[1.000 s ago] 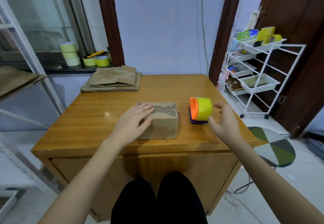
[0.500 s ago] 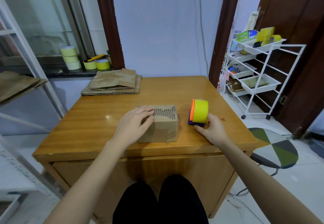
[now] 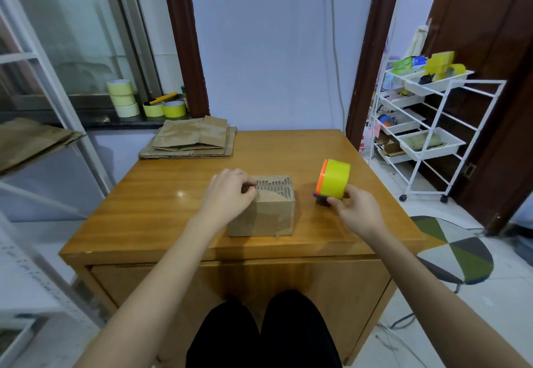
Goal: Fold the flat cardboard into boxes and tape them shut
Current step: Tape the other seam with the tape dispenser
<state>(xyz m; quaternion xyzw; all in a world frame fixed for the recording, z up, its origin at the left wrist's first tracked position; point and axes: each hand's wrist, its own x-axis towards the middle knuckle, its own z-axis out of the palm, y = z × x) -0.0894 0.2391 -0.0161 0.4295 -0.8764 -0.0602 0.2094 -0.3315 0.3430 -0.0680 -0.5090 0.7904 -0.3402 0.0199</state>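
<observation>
A folded cardboard box (image 3: 264, 209) is sitting near the front edge of the wooden worktop (image 3: 161, 194), and its top is being pressed down at the left side by the left hand (image 3: 230, 194), whose fingers are curled over the top edge; whether the flap is being pinched or only held down cannot be told. Just to the right of the box, a yellow tape dispenser (image 3: 331, 181) with an orange side is being gripped from below by the right hand (image 3: 356, 209), its purple base being held at the fingertips. The two hands are well apart, each occupied with its own thing.

The top of the box is showing torn, exposed corrugation, so poor adhesion of the tape there is being risked, and a strip could be peeling off soon after being laid. Because the flaps are being held at one side only, the far side may be springing up as the dispenser is being brought over. The dispenser is being held low and by the fingertips, so a slip or a tilt seems possible. The box may also be getting pushed toward the worktop's front edge if tape is being drawn without firm counter-pressure. More flat cardboard (image 3: 190, 140) is lying stacked at the far left corner, waiting.
</observation>
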